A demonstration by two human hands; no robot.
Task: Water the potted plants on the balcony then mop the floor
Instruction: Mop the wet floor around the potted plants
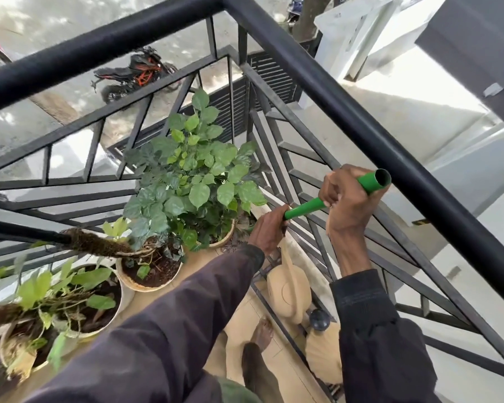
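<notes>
Green pole (306,207) sat at middle right of the frame, right hand (346,199) curled tight round its top, left hand (269,228) gripped it lower down, potted plants (186,181) stood just left.

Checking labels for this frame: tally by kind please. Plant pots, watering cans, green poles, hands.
Pale round plant pots: 4
Beige plastic watering can: 1
Green tubular pole, gripped by both hands: 1
Hands, left hand and right hand: 2
Total: 8
</notes>
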